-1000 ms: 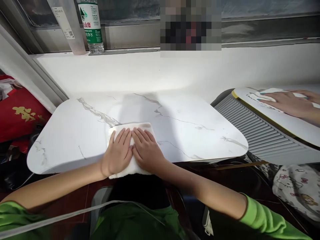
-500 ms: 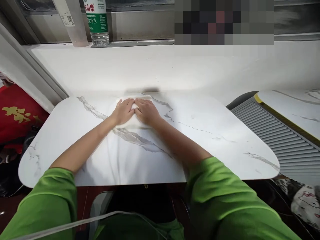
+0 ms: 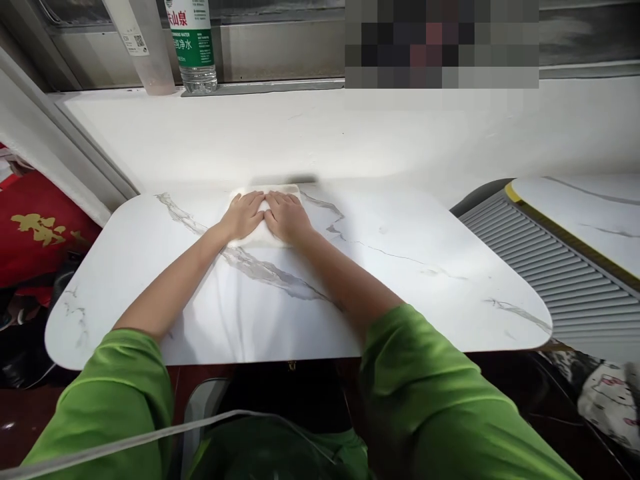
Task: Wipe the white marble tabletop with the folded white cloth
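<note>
A folded white cloth (image 3: 263, 233) lies near the far edge of a white marble-patterned table (image 3: 400, 280). My left hand (image 3: 243, 215) and my right hand (image 3: 286, 216) lie flat on top of it, side by side, fingers stretched out and pointing away from me. Both arms reach out straight in green sleeves. The hands cover most of the cloth; only its edges show.
A water bottle (image 3: 193, 43) with a green label and a clear tube (image 3: 140, 47) stand on the white sill at the back. A second marble table (image 3: 580, 213) and a grey ribbed panel (image 3: 550, 267) are at the right. Red fabric (image 3: 35, 227) lies at the left.
Both hands have pushed the cloth from the table's near edge to its far edge, then settled slightly left. The other person's hand on the right table is gone from view.
</note>
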`<act>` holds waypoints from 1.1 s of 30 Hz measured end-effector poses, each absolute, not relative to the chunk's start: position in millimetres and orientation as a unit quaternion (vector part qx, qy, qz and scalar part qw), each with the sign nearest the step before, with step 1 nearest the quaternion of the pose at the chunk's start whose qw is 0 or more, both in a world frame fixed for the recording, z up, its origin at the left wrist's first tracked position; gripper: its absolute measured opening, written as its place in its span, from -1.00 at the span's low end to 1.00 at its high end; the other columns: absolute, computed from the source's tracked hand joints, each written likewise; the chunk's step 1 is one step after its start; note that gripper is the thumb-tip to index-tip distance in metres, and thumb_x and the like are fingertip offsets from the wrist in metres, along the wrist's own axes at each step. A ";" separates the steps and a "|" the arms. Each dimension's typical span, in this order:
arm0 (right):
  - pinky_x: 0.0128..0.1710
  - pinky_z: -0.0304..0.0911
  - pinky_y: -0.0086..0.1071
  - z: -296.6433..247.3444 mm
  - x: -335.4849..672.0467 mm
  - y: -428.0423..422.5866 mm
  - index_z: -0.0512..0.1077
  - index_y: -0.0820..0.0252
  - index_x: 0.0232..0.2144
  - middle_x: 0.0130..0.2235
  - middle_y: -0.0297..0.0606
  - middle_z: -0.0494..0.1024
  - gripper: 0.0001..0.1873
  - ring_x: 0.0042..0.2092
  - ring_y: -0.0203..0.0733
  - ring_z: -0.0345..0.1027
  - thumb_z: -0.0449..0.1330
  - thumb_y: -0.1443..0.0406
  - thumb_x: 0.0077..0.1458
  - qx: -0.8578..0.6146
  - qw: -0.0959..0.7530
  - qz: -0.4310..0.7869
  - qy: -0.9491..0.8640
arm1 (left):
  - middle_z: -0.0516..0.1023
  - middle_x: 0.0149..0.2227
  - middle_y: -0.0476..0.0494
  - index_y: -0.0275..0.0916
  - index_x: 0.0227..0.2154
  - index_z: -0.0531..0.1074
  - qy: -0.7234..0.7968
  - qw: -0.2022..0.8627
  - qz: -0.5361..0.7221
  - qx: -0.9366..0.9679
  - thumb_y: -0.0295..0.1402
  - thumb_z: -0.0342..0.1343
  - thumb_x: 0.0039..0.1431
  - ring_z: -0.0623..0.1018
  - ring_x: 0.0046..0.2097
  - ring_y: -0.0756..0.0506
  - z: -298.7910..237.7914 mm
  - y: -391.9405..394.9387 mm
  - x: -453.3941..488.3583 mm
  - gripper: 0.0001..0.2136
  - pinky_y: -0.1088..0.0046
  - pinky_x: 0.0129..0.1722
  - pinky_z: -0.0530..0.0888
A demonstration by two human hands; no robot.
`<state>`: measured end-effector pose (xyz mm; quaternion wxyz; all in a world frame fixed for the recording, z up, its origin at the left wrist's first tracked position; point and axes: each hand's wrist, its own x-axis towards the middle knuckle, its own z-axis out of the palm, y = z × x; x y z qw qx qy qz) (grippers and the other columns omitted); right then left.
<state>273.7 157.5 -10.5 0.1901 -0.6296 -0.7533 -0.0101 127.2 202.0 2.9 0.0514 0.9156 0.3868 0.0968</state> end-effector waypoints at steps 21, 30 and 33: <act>0.31 -0.02 0.02 -10.9 190.5 -3.5 0.29 0.58 0.21 0.26 0.16 0.32 -0.41 0.30 0.14 0.14 -0.10 0.31 0.24 -0.543 0.200 -0.036 -0.815 | 0.26 0.31 -0.44 -0.50 0.27 0.16 0.354 0.029 0.145 0.923 -0.30 -0.28 0.32 0.19 0.37 -0.27 -5.5 34.6 24.3 -0.46 0.01 0.37 0.03; 0.26 -0.01 -0.07 -11.9 191.3 147.0 0.34 0.54 0.13 0.21 0.15 0.38 -0.50 0.23 0.11 0.21 -0.11 0.38 0.23 -0.566 0.205 -0.016 -0.798 | 0.25 0.32 -0.31 -0.34 0.26 0.17 0.413 0.056 0.114 0.902 -0.34 -0.22 0.28 0.22 0.35 -0.23 3.1 178.4 38.8 -0.49 0.02 0.34 0.07; 0.24 -0.01 -0.08 -10.8 191.4 190.9 0.35 0.52 0.10 0.18 0.15 0.40 -0.52 0.21 0.10 0.22 -0.12 0.39 0.23 -0.580 0.213 -0.006 -0.786 | 0.29 0.30 -0.30 -0.32 0.23 0.22 0.410 0.052 0.127 0.901 -0.38 -0.21 0.25 0.26 0.32 -0.21 3.4 224.1 44.6 -0.50 0.06 0.32 0.13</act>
